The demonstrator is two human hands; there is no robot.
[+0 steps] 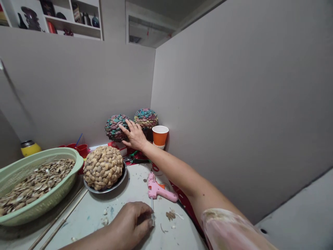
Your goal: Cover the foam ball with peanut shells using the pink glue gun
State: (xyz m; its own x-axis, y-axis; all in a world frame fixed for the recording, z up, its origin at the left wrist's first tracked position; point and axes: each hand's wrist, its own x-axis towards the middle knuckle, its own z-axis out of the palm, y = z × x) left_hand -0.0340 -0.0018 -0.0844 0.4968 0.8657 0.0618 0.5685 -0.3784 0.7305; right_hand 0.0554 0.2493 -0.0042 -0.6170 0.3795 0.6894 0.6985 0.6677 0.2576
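Bare table (pixel 136 185) is lying between the metal dish (pixel 125 175) and the pink glue gun (pixel 162 192); the left hand (pixel 132 218) is blocking its near end, while the colander (pixel 56 198) and 2 sticks (pixel 63 220) are crowding the left.

The single view comes from the camera on the person's head, on the near side of the pink glue gun (pixel 154 189) and above it. It faces forward and down over the table (pixel 137 178), near this gun, and reaches the grey walls (pixel 91 86) and shelves (pixel 101 24) beyond it.
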